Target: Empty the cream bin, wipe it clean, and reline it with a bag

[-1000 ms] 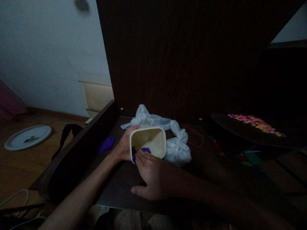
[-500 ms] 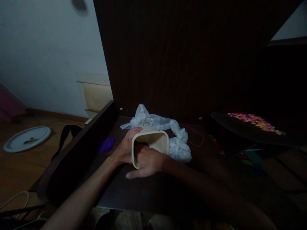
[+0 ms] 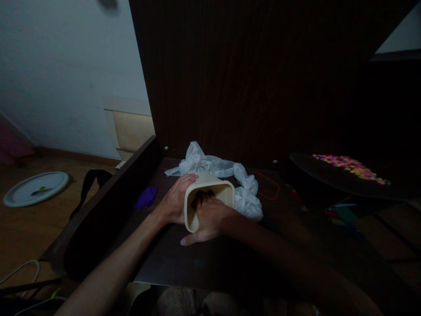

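A cream plastic container (image 3: 226, 188) with a rounded rectangular mouth lies on its side on the dark wooden surface, its opening towards me. My left hand (image 3: 176, 199) is closed around its left side. My right hand (image 3: 210, 217) reaches into the mouth, with the thumb outside below the rim and apart from the fingers. Its fingers look stretched out, but their tips are in deep shadow, and I see nothing held. Behind and right of the container lies a crumpled white plastic bag (image 3: 248, 204). A small purple piece (image 3: 145, 197), perhaps cloth or paper, lies left of my left hand.
A raised dark side board (image 3: 108, 188) borders the surface on the left. An orange-red loop (image 3: 271, 193) lies at the back right. Farther right is a dark ledge with bright multicoloured small pieces (image 3: 351, 166). A white round lid or tray (image 3: 36, 188) sits on the wooden floor.
The container and both hands have shifted slightly right. A bit of purple seen by my right fingers inside the container no longer shows.
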{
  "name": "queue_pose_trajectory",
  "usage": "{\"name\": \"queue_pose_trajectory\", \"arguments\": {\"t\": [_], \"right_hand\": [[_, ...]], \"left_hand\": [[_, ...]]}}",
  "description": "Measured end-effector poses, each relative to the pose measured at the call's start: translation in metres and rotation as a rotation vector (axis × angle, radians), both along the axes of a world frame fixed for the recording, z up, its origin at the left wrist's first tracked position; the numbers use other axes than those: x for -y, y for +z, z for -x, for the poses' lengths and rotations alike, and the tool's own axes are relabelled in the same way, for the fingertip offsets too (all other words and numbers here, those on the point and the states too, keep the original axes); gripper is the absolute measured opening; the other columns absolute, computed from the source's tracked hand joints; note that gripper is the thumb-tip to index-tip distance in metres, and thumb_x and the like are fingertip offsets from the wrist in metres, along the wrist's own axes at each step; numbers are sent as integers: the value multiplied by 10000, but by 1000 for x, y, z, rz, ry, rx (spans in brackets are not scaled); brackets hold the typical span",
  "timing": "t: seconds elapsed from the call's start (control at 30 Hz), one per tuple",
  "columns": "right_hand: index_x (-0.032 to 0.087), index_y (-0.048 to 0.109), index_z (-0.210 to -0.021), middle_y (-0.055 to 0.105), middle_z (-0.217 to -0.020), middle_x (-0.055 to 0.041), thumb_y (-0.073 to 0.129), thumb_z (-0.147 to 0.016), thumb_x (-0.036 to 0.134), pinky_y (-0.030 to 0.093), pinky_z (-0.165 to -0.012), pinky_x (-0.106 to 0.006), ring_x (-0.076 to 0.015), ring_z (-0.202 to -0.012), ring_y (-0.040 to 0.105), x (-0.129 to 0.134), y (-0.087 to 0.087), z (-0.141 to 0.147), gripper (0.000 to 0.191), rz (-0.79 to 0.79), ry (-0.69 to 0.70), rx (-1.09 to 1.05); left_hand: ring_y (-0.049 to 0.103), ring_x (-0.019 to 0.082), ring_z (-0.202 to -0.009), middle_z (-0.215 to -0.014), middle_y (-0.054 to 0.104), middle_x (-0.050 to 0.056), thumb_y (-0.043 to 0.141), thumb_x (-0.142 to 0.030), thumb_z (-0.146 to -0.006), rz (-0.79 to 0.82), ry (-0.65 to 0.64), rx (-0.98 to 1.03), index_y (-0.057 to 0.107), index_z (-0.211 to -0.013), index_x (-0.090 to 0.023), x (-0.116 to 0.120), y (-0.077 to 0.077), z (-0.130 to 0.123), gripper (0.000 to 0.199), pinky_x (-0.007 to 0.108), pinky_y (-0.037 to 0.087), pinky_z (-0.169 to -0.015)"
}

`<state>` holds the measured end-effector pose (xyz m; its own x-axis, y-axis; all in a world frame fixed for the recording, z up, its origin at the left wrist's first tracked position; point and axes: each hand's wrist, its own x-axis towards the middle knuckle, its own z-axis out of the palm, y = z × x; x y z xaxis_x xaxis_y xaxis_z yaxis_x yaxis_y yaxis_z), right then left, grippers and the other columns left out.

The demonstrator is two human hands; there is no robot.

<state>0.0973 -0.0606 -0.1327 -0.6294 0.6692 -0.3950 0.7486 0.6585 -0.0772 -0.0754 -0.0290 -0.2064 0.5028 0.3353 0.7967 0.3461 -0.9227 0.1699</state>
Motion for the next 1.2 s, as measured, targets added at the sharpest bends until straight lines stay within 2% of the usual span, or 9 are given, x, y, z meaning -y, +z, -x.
{"name": "queue_pose_trajectory", "arguments": {"t": [0.1,0.27,0.37,0.43,0.53,0.63,0.77,0.97,1.2], "right_hand": [[-107,403,-1478,430,-1500,-368,538,-726,870,247,-1219,-498,-466,-1416,414,8,2,-5,1240,-39,-11,26],[-175,376,-1456,410,-1485,-412,643,-726,769,217,-1233,-514,-485,-1409,417,34,9,-23,1223,-85,30,21],[-131,329,-1504,316,-1546,-398,681,-754,703,281,-1205,-552,-501,-1452,338,54,15,-38,1176,-70,26,-7],[-92,345,-1516,321,-1551,-382,678,-795,666,319,-1182,-575,-495,-1461,325,66,17,-46,1098,-85,12,-47],[-95,380,-1499,336,-1539,-390,631,-822,706,295,-1193,-598,-503,-1462,316,74,14,-50,1078,-113,-19,-86],[-110,411,-1474,358,-1520,-402,613,-800,762,275,-1203,-599,-507,-1449,338,69,6,-47,1121,-124,-37,-123],[-139,340,-1494,325,-1530,-413,620,-744,810,273,-1210,-561,-493,-1458,332,47,-3,-37,1242,-102,-22,-165],[-161,340,-1481,370,-1513,-409,583,-728,840,277,-1207,-517,-487,-1416,407,19,-2,-14,1277,-55,-10,-68],[-127,217,-1542,226,-1592,-384,522,-758,870,200,-1230,-529,-495,-1494,240,5,-4,2,1304,101,-36,-78]], "left_hand": [[521,434,-1313,-1370,494,241,860,-488,-658,-13,5,5,189,-1554,-177,-1,-1,0,1162,667,446,-1088],[545,433,-1284,-1371,507,215,868,-518,-628,-1,-10,10,181,-1558,-220,-3,-1,0,1194,667,463,-1071],[539,444,-1283,-1369,501,227,854,-533,-642,2,-21,11,181,-1562,-210,-4,-1,-1,1185,678,461,-1070],[533,450,-1285,-1366,497,238,851,-533,-646,2,-16,30,195,-1560,-189,-4,-2,-1,1176,679,461,-1071],[536,444,-1281,-1369,502,232,869,-528,-629,14,-15,53,207,-1561,-197,-4,-2,-1,1190,672,472,-1060],[538,433,-1288,-1378,508,216,895,-512,-606,32,-29,58,218,-1560,-222,-3,-2,1,1205,660,459,-1077],[528,433,-1307,-1396,496,212,927,-506,-556,58,-18,61,220,-1551,-237,-3,-2,5,1250,641,449,-1089],[517,448,-1313,-1392,485,225,934,-514,-550,55,-23,54,220,-1550,-236,-3,-3,6,1260,658,435,-1085],[529,427,-1307,-1380,502,211,919,-457,-588,49,-36,65,219,-1554,-243,-5,-7,7,1212,648,422,-1106]]}}
